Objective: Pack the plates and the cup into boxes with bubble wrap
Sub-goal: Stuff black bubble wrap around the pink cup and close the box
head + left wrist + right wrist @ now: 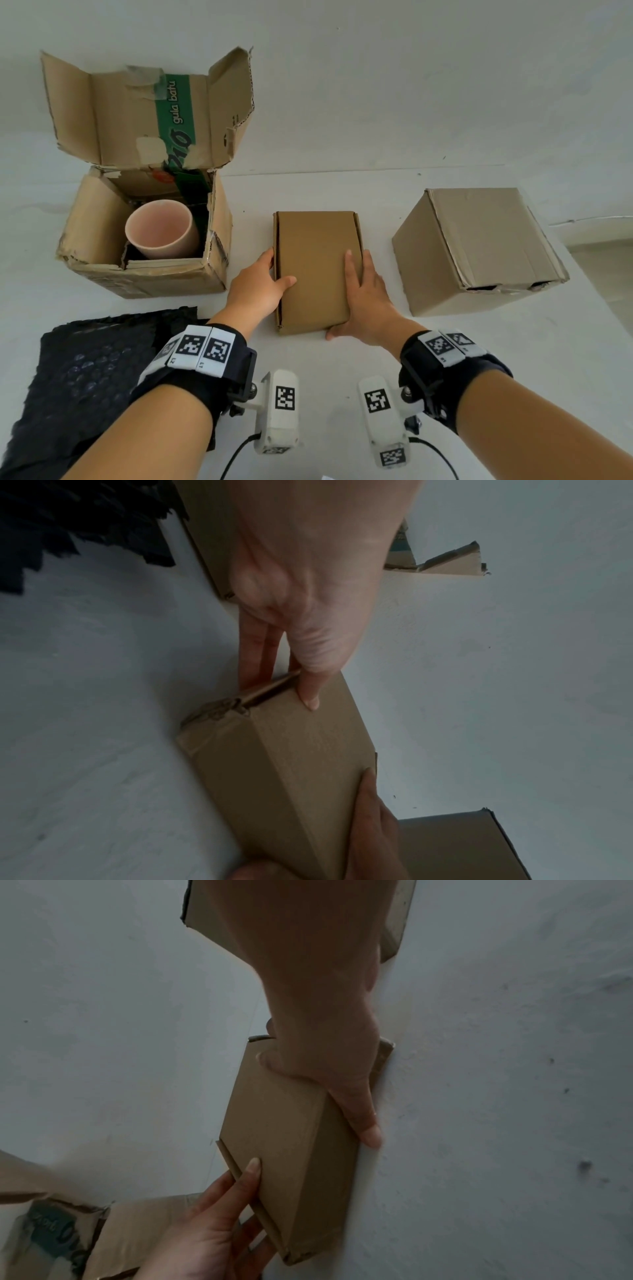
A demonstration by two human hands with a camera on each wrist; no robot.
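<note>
A flat brown cardboard box (315, 274) lies shut on the white table (342, 370) in the middle of the head view. My left hand (267, 277) holds its left edge, thumb on the lid and fingers down the side (260, 653). My right hand (359, 291) grips the near right corner, fingers lying on the lid and thumb (366, 1129) along the near side. A pink cup (161, 229) stands tilted inside the open box (147, 274) at the left. Black bubble wrap (85, 370) lies at the near left.
A closed cube-shaped carton (479, 250) stands to the right of the flat box. The open box's torn flaps (144, 113) stand up against the white wall. The table's right edge (599, 291) runs past the carton.
</note>
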